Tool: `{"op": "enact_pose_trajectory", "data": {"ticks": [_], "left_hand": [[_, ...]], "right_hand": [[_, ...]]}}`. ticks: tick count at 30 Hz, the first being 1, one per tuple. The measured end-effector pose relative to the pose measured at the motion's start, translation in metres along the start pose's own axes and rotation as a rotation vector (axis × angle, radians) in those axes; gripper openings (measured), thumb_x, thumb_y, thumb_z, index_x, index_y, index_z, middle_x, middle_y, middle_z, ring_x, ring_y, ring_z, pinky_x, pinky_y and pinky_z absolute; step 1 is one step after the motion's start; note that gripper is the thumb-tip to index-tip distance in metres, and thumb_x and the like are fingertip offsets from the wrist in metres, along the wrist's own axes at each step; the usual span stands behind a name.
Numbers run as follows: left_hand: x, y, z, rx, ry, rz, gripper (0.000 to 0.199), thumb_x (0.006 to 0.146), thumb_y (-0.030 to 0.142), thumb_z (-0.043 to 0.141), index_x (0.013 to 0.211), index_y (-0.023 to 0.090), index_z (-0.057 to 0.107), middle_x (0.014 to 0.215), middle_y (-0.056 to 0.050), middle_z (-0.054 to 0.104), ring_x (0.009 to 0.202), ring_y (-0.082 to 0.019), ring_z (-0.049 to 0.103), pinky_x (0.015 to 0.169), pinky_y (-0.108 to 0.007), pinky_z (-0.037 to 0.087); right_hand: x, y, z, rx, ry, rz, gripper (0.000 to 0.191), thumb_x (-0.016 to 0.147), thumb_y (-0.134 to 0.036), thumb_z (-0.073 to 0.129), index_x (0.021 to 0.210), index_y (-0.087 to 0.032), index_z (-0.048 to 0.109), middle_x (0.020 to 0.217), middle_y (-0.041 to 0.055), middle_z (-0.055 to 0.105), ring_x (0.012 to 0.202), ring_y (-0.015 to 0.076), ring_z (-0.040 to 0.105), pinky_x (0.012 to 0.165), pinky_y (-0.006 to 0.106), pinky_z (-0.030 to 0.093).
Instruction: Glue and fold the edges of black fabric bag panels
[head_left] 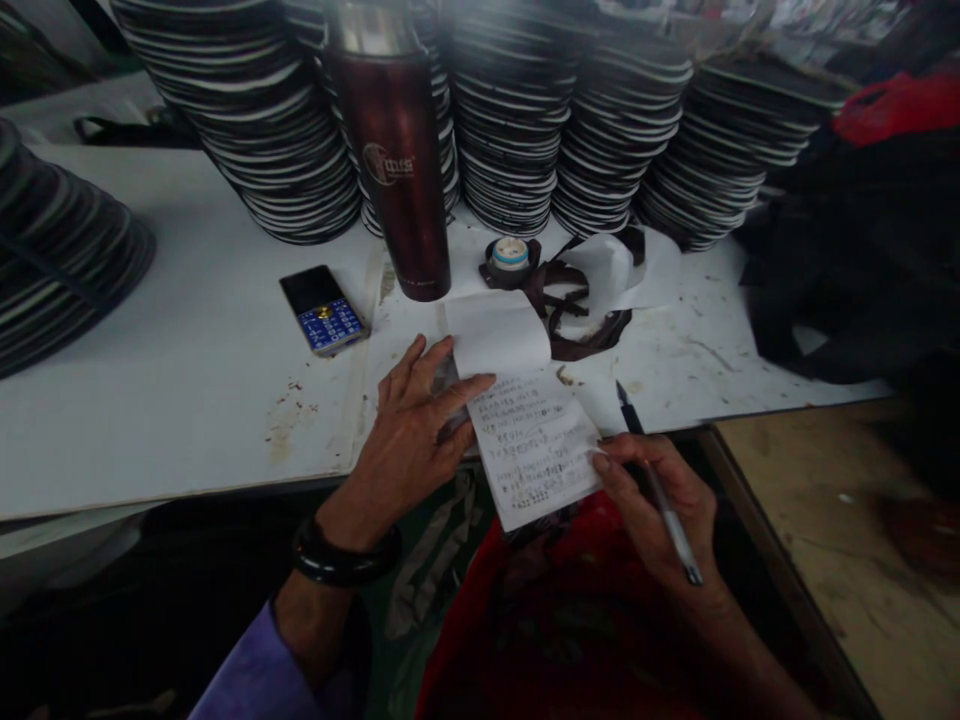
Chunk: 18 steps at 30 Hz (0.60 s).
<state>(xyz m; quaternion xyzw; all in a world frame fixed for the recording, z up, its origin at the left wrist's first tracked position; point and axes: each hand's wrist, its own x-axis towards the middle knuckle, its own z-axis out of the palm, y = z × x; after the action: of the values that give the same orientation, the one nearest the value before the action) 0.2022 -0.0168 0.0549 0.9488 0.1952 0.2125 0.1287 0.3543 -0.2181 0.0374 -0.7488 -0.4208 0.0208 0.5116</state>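
Observation:
A small notepad (536, 450) with handwritten lines sits partly over the table's front edge, its upper sheet folded back. My left hand (409, 435), with a black bangle at the wrist, rests at the pad's left side. Its fingers are spread, one lying across the page. In my right hand (667, 500) is a pen (660, 505), dark tip pointing away from me. The thumb and a finger of that hand also pinch the pad's lower right corner.
Tall stacks of dark, pale-edged flat pieces (510, 130) line the back; another stack (60, 250) stands left. A maroon thermos (401, 170) stands before them. Nearby lie a keypad phone (324, 310), a bottle stopper (510, 255) and dark strips (592, 340) with white paper.

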Motion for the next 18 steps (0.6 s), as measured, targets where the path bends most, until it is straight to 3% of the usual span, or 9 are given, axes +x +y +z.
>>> {"op": "enact_pose_trajectory", "data": {"ticks": [18], "left_hand": [[0.0032, -0.0047, 0.0011, 0.034, -0.016, 0.024, 0.038, 0.085, 0.022, 0.051, 0.122, 0.028, 0.053, 0.147, -0.007, 0.026, 0.136, -0.038, 0.019, 0.104, -0.059, 0.028]], "right_hand": [[0.0024, -0.0014, 0.0014, 0.175, -0.002, 0.114, 0.006, 0.083, -0.023, 0.056, 0.087, -0.025, 0.061, 0.068, -0.0046, 0.062, 0.054, 0.0103, 0.054, 0.050, 0.021, 0.044]]}}
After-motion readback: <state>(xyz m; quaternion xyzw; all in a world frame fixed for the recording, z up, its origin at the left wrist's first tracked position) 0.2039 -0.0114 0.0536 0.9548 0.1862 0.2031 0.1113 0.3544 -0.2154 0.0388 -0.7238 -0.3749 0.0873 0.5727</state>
